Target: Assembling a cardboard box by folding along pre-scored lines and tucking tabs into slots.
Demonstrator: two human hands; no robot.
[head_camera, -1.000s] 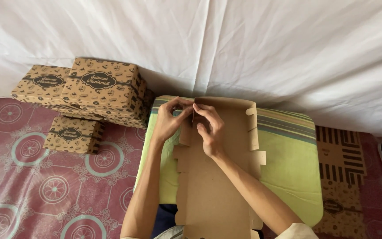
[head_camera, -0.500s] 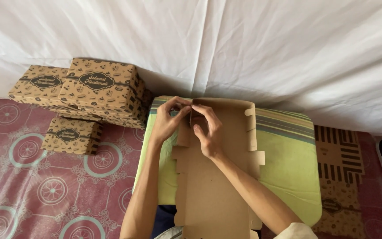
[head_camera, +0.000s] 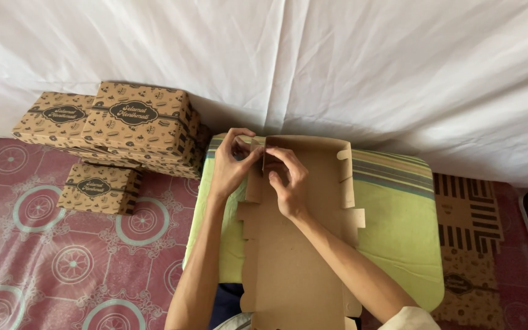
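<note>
Flat brown cardboard box blank (head_camera: pixel 304 256) lies lengthwise on a green striped cushion (head_camera: pixel 398 238), w/ both hands at its far left corner. Left hand (head_camera: pixel 230 168) pinches the far-left side flap (head_camera: pixel 255 177), fingers closed on it; right hand (head_camera: pixel 288 183) presses down just beside, fingertips curled tight on the small corner tab (head_camera: pixel 270 160). Left of the cushion, on the red patterned floor mat (head_camera: pixel 50 256), sit approx. three finished printed boxes (head_camera: pixel 135 122), stacked against a white cloth backdrop (head_camera: pixel 337 67).
</note>
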